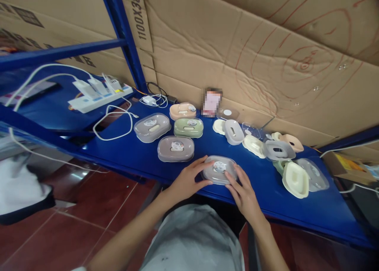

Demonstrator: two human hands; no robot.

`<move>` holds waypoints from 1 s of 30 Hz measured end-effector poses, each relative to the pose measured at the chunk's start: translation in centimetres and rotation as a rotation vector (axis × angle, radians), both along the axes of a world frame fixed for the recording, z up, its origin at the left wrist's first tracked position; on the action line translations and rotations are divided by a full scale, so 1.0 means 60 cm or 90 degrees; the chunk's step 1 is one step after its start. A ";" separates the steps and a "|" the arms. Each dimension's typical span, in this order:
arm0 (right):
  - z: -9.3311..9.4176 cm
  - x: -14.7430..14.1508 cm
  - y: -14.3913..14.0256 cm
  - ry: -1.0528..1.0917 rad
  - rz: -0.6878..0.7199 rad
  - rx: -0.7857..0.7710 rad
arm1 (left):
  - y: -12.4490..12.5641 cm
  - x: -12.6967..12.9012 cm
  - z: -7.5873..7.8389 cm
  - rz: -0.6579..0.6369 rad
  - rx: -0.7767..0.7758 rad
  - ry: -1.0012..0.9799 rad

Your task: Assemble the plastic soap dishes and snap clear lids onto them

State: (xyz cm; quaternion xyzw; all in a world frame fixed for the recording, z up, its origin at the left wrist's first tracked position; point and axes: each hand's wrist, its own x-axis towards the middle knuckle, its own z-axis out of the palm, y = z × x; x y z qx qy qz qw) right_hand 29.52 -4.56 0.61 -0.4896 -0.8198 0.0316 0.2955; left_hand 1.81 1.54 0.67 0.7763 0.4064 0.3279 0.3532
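Observation:
A grey oval soap box with a clear lid [219, 168] sits near the front edge of the blue shelf [139, 154]. My left hand [188, 179] grips its left side, fingers curled along the rim. My right hand [243, 191] presses on its right side, fingertips on the lid. Several closed boxes stand to the left: a grey-brown one [175, 148], a clear grey one [152, 127], a green one [188, 127] and a peach one [182, 110].
Loose trays and lids lie at the right: a cream tray [295, 179], a grey tray [277, 149], a grey lid [233, 132]. A white power strip [99, 98] with chargers and cables lies at the back left. Cardboard [251, 49] lines the wall. Red floor tiles lie below.

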 end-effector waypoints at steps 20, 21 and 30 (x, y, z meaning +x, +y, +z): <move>0.026 0.040 0.284 -0.026 -0.128 -0.009 | -0.026 0.036 -0.012 0.165 0.368 0.184; 0.023 0.042 0.285 -0.029 -0.121 -0.011 | -0.025 0.037 -0.009 0.161 0.371 0.194; 0.039 0.007 0.237 -0.077 0.001 0.002 | 0.042 0.056 0.033 0.191 0.315 0.259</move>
